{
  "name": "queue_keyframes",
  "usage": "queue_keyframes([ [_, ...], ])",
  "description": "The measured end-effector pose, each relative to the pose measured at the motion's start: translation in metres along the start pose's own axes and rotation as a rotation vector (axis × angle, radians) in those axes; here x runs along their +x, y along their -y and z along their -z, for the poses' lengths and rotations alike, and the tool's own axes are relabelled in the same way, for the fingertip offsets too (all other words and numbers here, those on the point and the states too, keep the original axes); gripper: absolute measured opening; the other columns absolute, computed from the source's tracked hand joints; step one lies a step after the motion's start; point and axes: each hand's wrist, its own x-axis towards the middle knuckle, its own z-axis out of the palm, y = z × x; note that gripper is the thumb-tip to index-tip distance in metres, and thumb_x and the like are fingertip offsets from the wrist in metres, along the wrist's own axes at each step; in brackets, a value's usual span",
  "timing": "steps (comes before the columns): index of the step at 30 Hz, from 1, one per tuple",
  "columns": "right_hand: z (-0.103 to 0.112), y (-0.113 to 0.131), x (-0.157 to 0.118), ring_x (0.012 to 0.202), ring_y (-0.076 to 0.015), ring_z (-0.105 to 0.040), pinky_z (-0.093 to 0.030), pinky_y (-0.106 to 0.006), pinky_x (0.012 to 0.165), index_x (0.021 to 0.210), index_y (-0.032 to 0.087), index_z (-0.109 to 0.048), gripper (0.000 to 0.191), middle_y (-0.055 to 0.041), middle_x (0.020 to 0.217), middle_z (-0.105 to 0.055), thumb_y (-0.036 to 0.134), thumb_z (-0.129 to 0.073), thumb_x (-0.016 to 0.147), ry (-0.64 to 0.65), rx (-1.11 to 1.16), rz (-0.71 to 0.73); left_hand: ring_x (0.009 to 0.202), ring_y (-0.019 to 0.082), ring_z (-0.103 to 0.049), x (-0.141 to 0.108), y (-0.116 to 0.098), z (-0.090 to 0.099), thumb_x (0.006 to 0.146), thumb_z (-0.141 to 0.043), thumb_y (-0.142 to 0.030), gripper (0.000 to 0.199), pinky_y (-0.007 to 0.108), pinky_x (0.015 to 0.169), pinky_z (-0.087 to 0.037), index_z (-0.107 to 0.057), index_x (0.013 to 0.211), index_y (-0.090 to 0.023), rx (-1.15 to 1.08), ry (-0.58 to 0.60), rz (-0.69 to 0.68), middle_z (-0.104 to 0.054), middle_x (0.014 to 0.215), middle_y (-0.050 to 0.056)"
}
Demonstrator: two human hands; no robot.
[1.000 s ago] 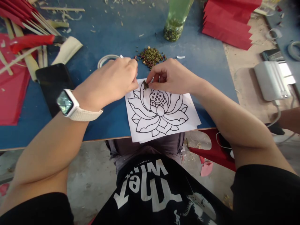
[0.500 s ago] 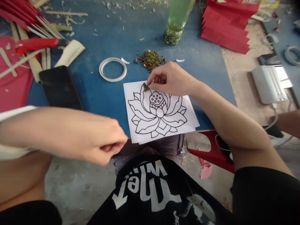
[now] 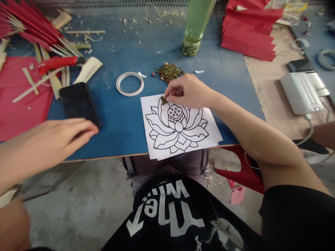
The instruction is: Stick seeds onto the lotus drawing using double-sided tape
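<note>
My right hand [image 3: 187, 91] rests on the upper part of a white sheet with a lotus line drawing [image 3: 180, 137]. Its thumb and forefinger are pinched at a small patch of green mung beans [image 3: 163, 100] near the tip of a left petal; the beans between the fingertips are mostly hidden. Just beyond that hand lies a loose pile of mung beans [image 3: 170, 72] with a few reddish ones. My left hand [image 3: 74, 136] is over the table's front left, fingers stretched and holding nothing I can see, beside the lower end of a black phone [image 3: 80, 104].
A tape roll [image 3: 130, 83] lies left of the pile. Behind stands a green-tinted bottle [image 3: 196, 28] with beans at its bottom. A red-handled knife [image 3: 57, 64], wood strips and red paper [image 3: 23, 94] crowd the left. At right are folded red paper [image 3: 251, 29] and a white power bank [image 3: 300, 93].
My left hand has swung left, away from the sheet toward the phone, and its fingers have straightened. My right hand stays pinched at the petal. The view has shifted slightly.
</note>
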Motion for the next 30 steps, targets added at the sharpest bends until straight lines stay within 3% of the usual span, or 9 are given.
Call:
queue_keyframes([
  [3,0.000,0.001,-0.001,0.085,-0.0224,-0.075,-0.064,-0.041,0.083,0.109,0.021,-0.093,0.010,-0.0039,0.088,-0.082,0.019,-0.087,0.101,0.002,0.018,0.001,0.106,0.034,-0.085,0.069,-0.027,-0.019,0.125,-0.054,-0.055,0.039,0.049,0.104,-0.072,-0.086,0.130,-0.033,0.222,-0.007,-0.048,-0.090,0.128,0.008],
  [6,-0.001,0.000,-0.001,0.087,-0.0232,-0.076,-0.065,-0.041,0.084,0.107,0.022,-0.092,0.009,-0.0048,0.089,-0.083,0.021,-0.086,0.101,0.010,0.044,0.013,0.141,0.043,-0.078,0.132,-0.024,-0.041,0.116,-0.068,-0.045,0.041,0.062,0.132,-0.067,-0.085,0.146,-0.023,0.278,-0.088,-0.091,-0.084,0.150,0.020],
  [9,-0.002,-0.001,0.000,0.088,-0.0236,-0.078,-0.068,-0.042,0.089,0.105,0.022,-0.091,0.008,-0.0044,0.087,-0.081,0.020,-0.084,0.102,-0.001,0.066,0.024,0.132,0.043,-0.077,0.171,-0.007,-0.055,0.105,-0.083,-0.037,0.025,0.070,0.135,-0.061,-0.086,0.126,-0.025,0.277,0.008,-0.013,-0.083,0.138,0.017],
  [11,-0.003,-0.002,0.000,0.087,-0.0229,-0.078,-0.069,-0.043,0.091,0.105,0.022,-0.091,0.009,-0.0041,0.087,-0.080,0.019,-0.083,0.103,-0.015,0.070,0.033,0.123,0.039,-0.077,0.180,-0.006,-0.057,0.102,-0.085,-0.029,0.007,0.067,0.134,-0.061,-0.081,0.108,-0.028,0.232,0.045,0.030,-0.082,0.124,0.012],
  [13,-0.006,0.000,-0.001,0.088,-0.0224,-0.078,-0.070,-0.042,0.092,0.108,0.022,-0.091,0.007,-0.0055,0.094,-0.083,0.020,-0.084,0.106,-0.049,0.075,0.047,0.113,0.035,-0.075,0.178,-0.019,-0.051,0.106,-0.082,-0.026,0.010,0.061,0.132,-0.061,-0.074,0.100,-0.030,0.197,0.039,0.058,-0.078,0.108,0.008],
  [15,-0.010,0.003,-0.004,0.093,-0.0230,-0.081,-0.073,-0.042,0.092,0.116,0.023,-0.091,0.008,-0.0083,0.109,-0.088,0.025,-0.087,0.109,-0.125,0.084,0.076,0.101,0.033,-0.072,0.171,-0.044,-0.043,0.118,-0.068,-0.031,0.010,0.058,0.124,-0.062,-0.073,0.110,-0.029,0.250,0.039,0.064,-0.070,0.096,0.005],
  [18,-0.020,0.009,-0.008,0.106,-0.0263,-0.085,-0.077,-0.042,0.093,0.127,0.026,-0.090,0.016,-0.0107,0.129,-0.090,0.036,-0.092,0.114,-0.287,0.100,0.116,0.093,0.032,-0.077,0.166,-0.082,-0.039,0.127,-0.058,-0.036,0.017,0.050,0.102,-0.065,-0.073,0.130,-0.028,0.266,0.117,0.048,-0.076,0.101,0.005],
  [24,-0.030,0.019,-0.012,0.120,-0.0309,-0.089,-0.083,-0.047,0.105,0.125,0.032,-0.090,0.017,-0.0104,0.129,-0.090,0.048,-0.093,0.120,-0.543,0.086,0.005,0.103,0.033,-0.091,0.187,-0.097,-0.085,0.127,-0.062,-0.034,0.020,0.050,0.111,-0.072,-0.070,0.146,-0.029,-0.004,-0.142,-0.052,-0.088,0.110,0.005],
  [30,-0.029,0.019,-0.011,0.130,-0.0339,-0.089,-0.082,-0.053,0.116,0.124,0.036,-0.098,0.009,-0.0095,0.135,-0.093,0.037,-0.090,0.120,-0.595,0.040,0.004,0.106,0.027,-0.096,0.187,-0.093,-0.110,0.126,-0.063,-0.033,0.024,0.042,0.104,-0.076,-0.072,0.149,-0.030,-0.140,-0.262,-0.114,-0.095,0.120,0.004],
])
